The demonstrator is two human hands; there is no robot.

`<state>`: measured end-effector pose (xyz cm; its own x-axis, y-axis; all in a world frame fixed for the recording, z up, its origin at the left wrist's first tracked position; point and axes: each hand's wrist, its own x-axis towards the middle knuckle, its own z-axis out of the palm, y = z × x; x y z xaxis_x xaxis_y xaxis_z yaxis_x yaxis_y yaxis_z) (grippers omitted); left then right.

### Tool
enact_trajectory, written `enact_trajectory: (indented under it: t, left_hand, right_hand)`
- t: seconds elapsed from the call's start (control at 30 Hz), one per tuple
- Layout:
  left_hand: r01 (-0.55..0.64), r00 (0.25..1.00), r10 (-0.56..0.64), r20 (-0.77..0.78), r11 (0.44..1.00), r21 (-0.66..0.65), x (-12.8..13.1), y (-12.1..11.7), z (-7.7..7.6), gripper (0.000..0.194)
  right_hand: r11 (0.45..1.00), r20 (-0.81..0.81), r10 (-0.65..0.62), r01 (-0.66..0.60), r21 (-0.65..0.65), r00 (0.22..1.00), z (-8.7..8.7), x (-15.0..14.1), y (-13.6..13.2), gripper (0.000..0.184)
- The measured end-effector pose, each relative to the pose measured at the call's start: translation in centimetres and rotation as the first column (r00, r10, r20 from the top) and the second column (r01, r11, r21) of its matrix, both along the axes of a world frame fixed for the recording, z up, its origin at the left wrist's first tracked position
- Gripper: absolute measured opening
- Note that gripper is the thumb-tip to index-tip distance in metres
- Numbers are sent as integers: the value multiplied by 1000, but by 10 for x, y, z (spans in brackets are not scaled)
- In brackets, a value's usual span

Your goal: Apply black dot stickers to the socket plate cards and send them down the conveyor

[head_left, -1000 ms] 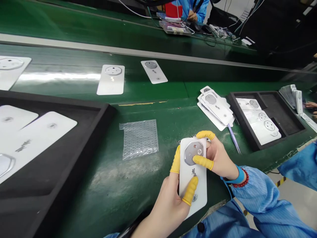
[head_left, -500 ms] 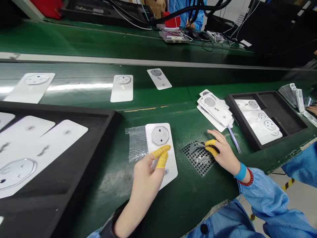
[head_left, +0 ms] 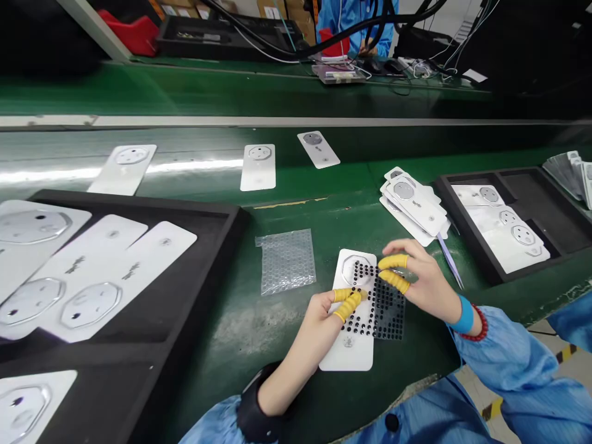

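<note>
My left hand point(head_left: 330, 314), with yellow finger cots on thumb and forefinger, is closed on a clear sheet of small black round dots point(head_left: 388, 314). The sheet's left part lies over a white rectangular panel point(head_left: 349, 354) with an octagonal outline and round holes near its top. At the sheet's upper right edge, my right hand point(head_left: 423, 280) is pinched, also in yellow finger cots; a thin dark tool, probably tweezers, is mostly hidden in its fingers. To the left lies a piece of bubble wrap point(head_left: 287, 262).
A black tray point(head_left: 203, 246) of white panels stands at left, another black tray point(head_left: 467, 234) at right. Stacked panels point(head_left: 416, 206) and lilac tweezers point(head_left: 451, 262) lie before the right tray. Single panels point(head_left: 258, 176) lie along the back. Across the bench is a person in blue point(head_left: 354, 18).
The white panel has moved right, off the bubble wrap, and turned upright. The dotted sheet now overlaps it, and my left hand has come right onto the sheet. The view has shifted.
</note>
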<state>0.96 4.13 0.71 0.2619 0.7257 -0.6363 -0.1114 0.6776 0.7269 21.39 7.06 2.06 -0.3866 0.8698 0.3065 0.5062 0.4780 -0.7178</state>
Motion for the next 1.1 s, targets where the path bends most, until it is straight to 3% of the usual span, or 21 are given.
enact_trajectory:
  t: [0.17,0.33,0.43,0.63,0.77,0.9,1.03,1.1]
  left_hand:
    - [-5,1000,7,-22,998,56,2,-6,-4,38]
    - [-24,994,43,-96,982,190,2,-6,-7,25]
    - [-47,993,68,-101,979,197,3,-5,-9,30]
    - [-50,995,63,-74,985,163,5,-4,-7,32]
    - [-43,994,59,-87,982,181,6,-6,-9,29]
    - [-26,993,49,-108,979,202,3,-2,-10,32]
    - [-82,971,142,-190,952,297,-9,5,-3,28]
    - [-98,940,218,-264,909,405,-14,3,-1,43]
  right_hand:
    - [995,-42,86,-84,53,995,-14,-22,-16,9]
    - [972,187,101,-138,192,977,-21,-27,-24,22]
    - [926,311,58,-168,339,949,-21,-30,-27,28]
    - [796,345,42,-240,556,938,-20,-32,-23,33]
    - [841,371,100,-277,465,923,-23,-32,-16,24]
    - [876,334,244,-355,328,910,-28,-23,-12,15]
    - [945,251,302,-323,45,920,-27,2,-6,10]
    - [957,179,289,-277,-87,940,-22,12,-1,10]
